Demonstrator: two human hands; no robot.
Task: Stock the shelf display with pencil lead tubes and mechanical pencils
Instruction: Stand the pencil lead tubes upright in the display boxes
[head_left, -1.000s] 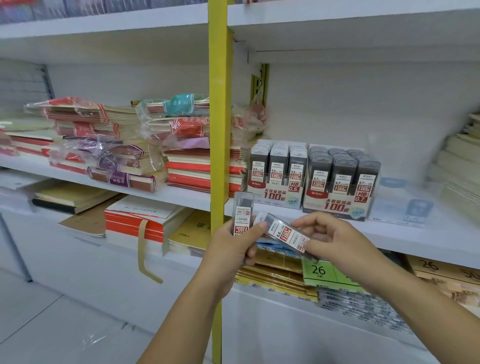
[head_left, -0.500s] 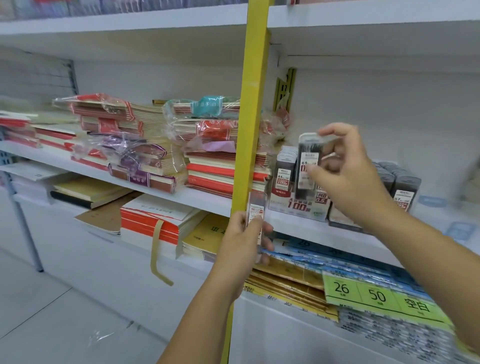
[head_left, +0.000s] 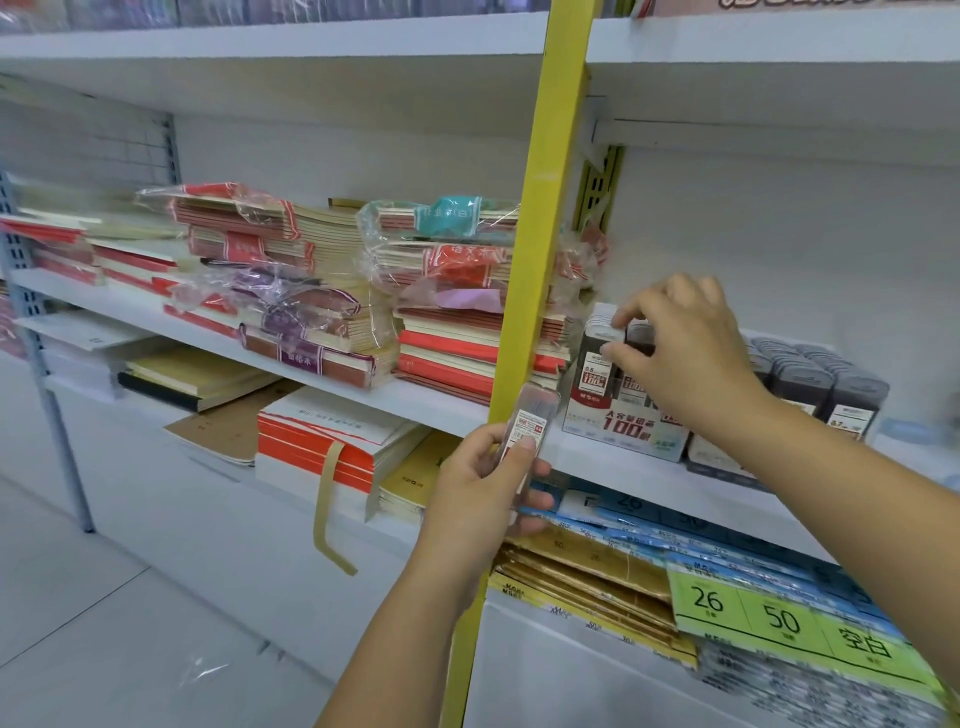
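A slim, clear plastic lead tube (head_left: 532, 415) with a red-and-white label sits in the left hand (head_left: 483, 488), which grips its lower half. Its long axis tilts up and to the right, with the top end at the shelf's (head_left: 436, 400) front edge, beside the yellow post (head_left: 540, 208). Just right of it, the right hand (head_left: 685, 353) pinches the grey cap of a boxed tube (head_left: 597, 358) between thumb and forefinger. That tube stands upright in the front row of a printed cardboard display box (head_left: 623, 428) near the front edge. A second tray of dark tubes (head_left: 831, 374) stands at the box's right side. Film-wrapped notebook stacks (head_left: 322, 322) fill the shelf left of the post.
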